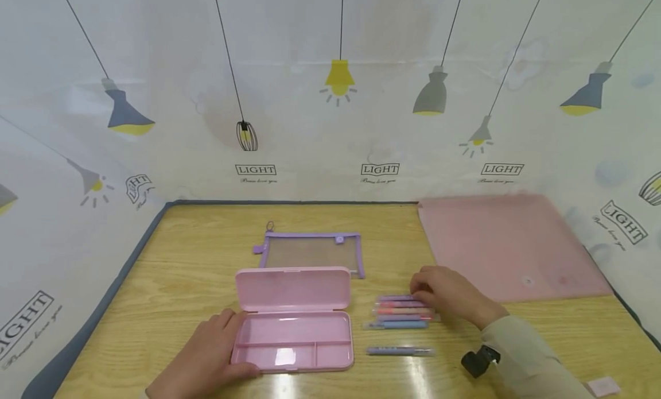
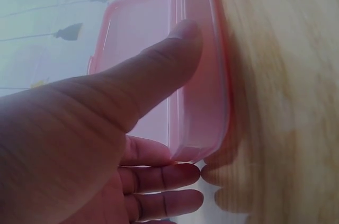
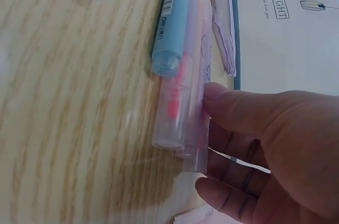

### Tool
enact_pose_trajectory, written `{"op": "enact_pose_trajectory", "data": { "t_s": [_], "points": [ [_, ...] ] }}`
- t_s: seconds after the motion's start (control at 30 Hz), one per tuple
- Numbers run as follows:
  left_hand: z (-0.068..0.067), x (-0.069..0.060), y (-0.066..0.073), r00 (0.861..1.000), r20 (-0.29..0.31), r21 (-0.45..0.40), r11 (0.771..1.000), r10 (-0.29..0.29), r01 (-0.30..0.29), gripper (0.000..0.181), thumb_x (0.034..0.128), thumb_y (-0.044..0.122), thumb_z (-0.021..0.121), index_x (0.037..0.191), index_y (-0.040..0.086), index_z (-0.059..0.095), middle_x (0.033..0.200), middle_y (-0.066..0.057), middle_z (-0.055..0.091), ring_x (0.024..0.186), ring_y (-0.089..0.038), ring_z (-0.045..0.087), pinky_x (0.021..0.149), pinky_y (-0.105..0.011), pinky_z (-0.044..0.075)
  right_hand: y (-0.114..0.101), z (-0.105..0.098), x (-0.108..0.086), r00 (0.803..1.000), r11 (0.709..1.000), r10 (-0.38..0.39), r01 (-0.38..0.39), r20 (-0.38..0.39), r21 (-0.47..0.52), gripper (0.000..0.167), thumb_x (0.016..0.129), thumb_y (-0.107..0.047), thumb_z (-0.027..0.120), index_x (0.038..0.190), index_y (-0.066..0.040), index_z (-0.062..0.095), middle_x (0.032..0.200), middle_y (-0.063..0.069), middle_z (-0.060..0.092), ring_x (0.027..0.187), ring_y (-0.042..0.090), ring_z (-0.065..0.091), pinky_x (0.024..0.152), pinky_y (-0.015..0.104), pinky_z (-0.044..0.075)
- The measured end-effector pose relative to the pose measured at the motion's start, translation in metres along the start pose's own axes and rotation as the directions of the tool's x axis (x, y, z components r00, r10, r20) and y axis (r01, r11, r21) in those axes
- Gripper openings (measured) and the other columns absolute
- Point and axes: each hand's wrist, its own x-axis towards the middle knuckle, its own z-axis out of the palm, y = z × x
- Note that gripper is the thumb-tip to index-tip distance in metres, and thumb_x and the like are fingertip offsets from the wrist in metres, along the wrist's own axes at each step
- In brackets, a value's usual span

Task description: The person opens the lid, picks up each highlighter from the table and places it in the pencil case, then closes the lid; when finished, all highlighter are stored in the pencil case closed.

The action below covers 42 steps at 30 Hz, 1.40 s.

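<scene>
Pens, six: five in a close row (image 1: 403, 318) just left of the right hand (image 1: 448, 295), and one grey-blue pen (image 1: 397, 351) set apart, nearer the wearer than that hand. Right hand, one: partly closed, thumb laid against the row's far lavender pen (image 3: 205, 60); whether the pen is gripped cannot be told. Pencil box, one, pink (image 1: 279, 330): lid (image 1: 293, 290) raised, three compartments seen, bare inside; placed directly right of the left hand (image 1: 212, 347). Left hand, one: spread wide, the box's left end held between thumb and fingers. Mesh pouch, one, purple-edged (image 1: 310, 251): laid beyond the left hand, to its right, behind the lid. Pink sheet, one (image 1: 501, 247): spread beyond the right hand, to its right.

Surface: wood-grained table (image 1: 186, 261), glossy, edged in dark blue. Room: pale backdrop (image 1: 289, 60) on three sides, printed with hanging lamps and six "LIGHT" labels.

Obscured: right fingertips, partly hidden by pens; pouch's near edge, covered by the lid; a black object (image 1: 480, 361) at the right sleeve (image 1: 532, 353), not identified; a small pale pink piece (image 1: 602, 386), nearer the wearer than the right hand, indistinct.
</scene>
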Motion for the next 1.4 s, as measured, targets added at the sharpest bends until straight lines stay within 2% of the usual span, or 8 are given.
{"op": "enact_pose_trajectory", "data": {
  "t_s": [0.23,0.37,0.5,0.63,0.9,1.03,1.23,1.4],
  "points": [
    [0.000,-0.001,0.000,1.000,0.026,-0.009,1.000,-0.015,0.015,0.088,0.0675,0.070,0.073,0.127,0.007,0.057,0.107,0.001,0.058,0.088,-0.009,0.050,0.079,-0.038,0.048,-0.014,-0.007,-0.003,1.000,0.999,0.003,-0.004,-0.030,-0.033,0.004,0.091,-0.017,0.068,0.089,-0.019,0.070,0.084,-0.014,0.059,0.075,-0.001,0.053,0.070,0.027,0.049],
    [0.000,-0.002,-0.002,1.000,0.026,-0.011,1.000,-0.012,0.012,0.089,0.0683,0.070,0.073,0.128,0.007,0.057,0.107,0.001,0.058,0.088,-0.009,0.050,0.078,-0.037,0.047,-0.032,-0.015,-0.002,0.997,0.998,-0.035,0.030,-0.073,-0.063,0.007,0.091,-0.016,0.069,0.087,-0.022,0.069,0.084,-0.014,0.059,0.075,0.000,0.055,0.069,0.026,0.050],
    [0.001,-0.002,-0.003,1.000,0.012,-0.006,1.000,-0.008,0.008,0.088,0.0673,0.068,0.075,0.127,0.006,0.057,0.103,0.002,0.057,0.086,-0.009,0.049,0.078,-0.036,0.047,-0.056,-0.019,0.003,0.996,0.995,-0.072,0.068,-0.058,-0.067,0.007,0.091,-0.017,0.069,0.086,-0.021,0.067,0.083,-0.013,0.058,0.074,0.000,0.054,0.067,0.024,0.049],
    [0.001,-0.001,-0.004,1.000,0.023,-0.011,1.000,-0.016,0.016,0.088,0.0668,0.064,0.077,0.129,0.006,0.055,0.103,0.002,0.057,0.087,-0.009,0.049,0.081,-0.038,0.047,-0.081,-0.015,0.008,0.990,0.990,-0.133,0.130,-0.050,-0.055,0.006,0.090,-0.017,0.071,0.085,-0.019,0.068,0.082,-0.011,0.059,0.073,0.001,0.055,0.066,0.022,0.049],
    [-0.001,0.000,-0.004,0.999,0.041,-0.029,0.999,-0.022,0.024,0.089,0.0667,0.062,0.079,0.131,0.006,0.054,0.104,0.000,0.058,0.087,-0.011,0.049,0.082,-0.041,0.046,-0.122,0.002,0.022,0.964,0.970,-0.244,0.240,-0.102,-0.047,0.006,0.088,-0.015,0.071,0.085,-0.017,0.068,0.084,-0.009,0.062,0.075,0.004,0.055,0.067,0.022,0.049],
    [-0.001,0.000,-0.005,0.999,0.043,-0.035,0.999,-0.024,0.025,0.090,0.0661,0.064,0.078,0.131,0.007,0.054,0.105,0.000,0.058,0.087,-0.011,0.049,0.081,-0.040,0.046,-0.137,0.014,0.033,0.966,0.971,-0.235,0.229,-0.108,-0.062,0.009,0.088,-0.014,0.070,0.082,-0.020,0.065,0.084,-0.010,0.061,0.076,0.006,0.057,0.069,0.025,0.049],
    [-0.002,0.000,-0.003,0.998,0.049,-0.047,0.998,-0.040,0.043,0.090,0.0655,0.061,0.080,0.132,0.007,0.053,0.105,-0.001,0.058,0.087,-0.011,0.049,0.083,-0.041,0.045,-0.154,0.031,0.045,0.985,0.986,-0.166,0.164,-0.041,-0.040,0.007,0.088,-0.015,0.067,0.082,-0.019,0.065,0.081,-0.009,0.062,0.076,0.008,0.057,0.073,0.027,0.050],
    [-0.002,-0.001,-0.002,0.999,0.040,-0.032,0.999,-0.033,0.034,0.087,0.0663,0.060,0.080,0.130,0.006,0.054,0.104,0.001,0.057,0.087,-0.010,0.047,0.080,-0.038,0.044,-0.165,0.045,0.052,0.993,0.992,-0.121,0.121,-0.009,-0.048,0.006,0.088,-0.017,0.067,0.083,-0.019,0.067,0.078,-0.009,0.062,0.071,0.008,0.056,0.067,0.025,0.050]
  ]
}}
